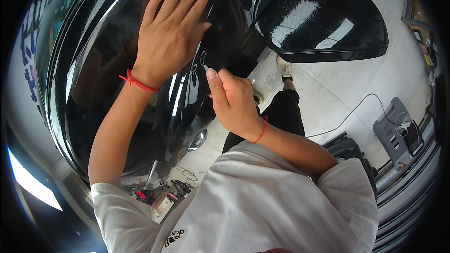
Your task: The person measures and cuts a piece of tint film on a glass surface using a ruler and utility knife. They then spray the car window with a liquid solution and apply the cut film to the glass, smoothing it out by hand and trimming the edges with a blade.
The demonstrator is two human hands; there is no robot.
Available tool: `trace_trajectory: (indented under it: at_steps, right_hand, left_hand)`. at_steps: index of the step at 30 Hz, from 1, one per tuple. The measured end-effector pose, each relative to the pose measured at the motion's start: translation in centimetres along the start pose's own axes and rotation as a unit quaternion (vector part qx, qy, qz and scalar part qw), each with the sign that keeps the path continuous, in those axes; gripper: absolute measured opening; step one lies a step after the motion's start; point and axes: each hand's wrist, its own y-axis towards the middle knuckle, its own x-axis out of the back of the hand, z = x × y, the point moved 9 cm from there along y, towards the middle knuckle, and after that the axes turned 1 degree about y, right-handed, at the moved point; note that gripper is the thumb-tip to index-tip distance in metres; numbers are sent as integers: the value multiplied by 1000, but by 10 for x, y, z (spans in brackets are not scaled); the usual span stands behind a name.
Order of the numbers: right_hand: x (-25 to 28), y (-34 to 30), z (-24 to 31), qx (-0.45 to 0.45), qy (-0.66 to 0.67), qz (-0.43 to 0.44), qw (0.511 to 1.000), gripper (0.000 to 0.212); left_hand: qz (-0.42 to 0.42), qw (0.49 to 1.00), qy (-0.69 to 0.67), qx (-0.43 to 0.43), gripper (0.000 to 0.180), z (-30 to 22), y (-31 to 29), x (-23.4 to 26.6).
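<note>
My left hand lies flat on the glossy dark side window of a black car, its fingers stretched out and slightly spread. To the right of it and nearer to me, my right hand is closed, thumb on top, around a small slim tool. Only the tool's pale tip shows past the thumb, pointing at the glass edge; my fingers hide the remainder. A thin loop-like line shows just beyond the tip; whether it is part of the tool or a reflection, I cannot tell. Wet-looking wrinkles catch the light nearby.
A black side mirror dotted with droplets juts out at the upper right. A chrome door handle sits below my hands. On the right, a phone with a cable rests by a grey plastic panel. Items litter the pale floor.
</note>
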Motion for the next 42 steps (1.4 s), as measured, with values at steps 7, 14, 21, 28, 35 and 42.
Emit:
trace_trajectory:
  at_steps: [7,14,21,28,35,42]
  right_hand:
    - [2,3,14,21,-16,7,1000,31]
    - [6,7,21,33,-47,4,998,38]
    - [5,11,25,54,-47,-22,997,44]
    - [6,15,30,57,-65,-3,996,44]
    - [10,22,36,61,-89,12,994,43]
    - [11,32,50,62,-161,42,984,43]
  left_hand:
    - [10,1000,-4,2,54,3,-2,-2]
    - [-19,999,5,-31,57,-5,18,-1]
    - [-31,996,-68,-55,80,-6,49,0]
    - [-20,997,-57,-57,83,-4,56,-6]
    - [-12,996,-71,-50,78,-2,63,-5]
    - [-39,996,-52,-65,62,-5,69,2]
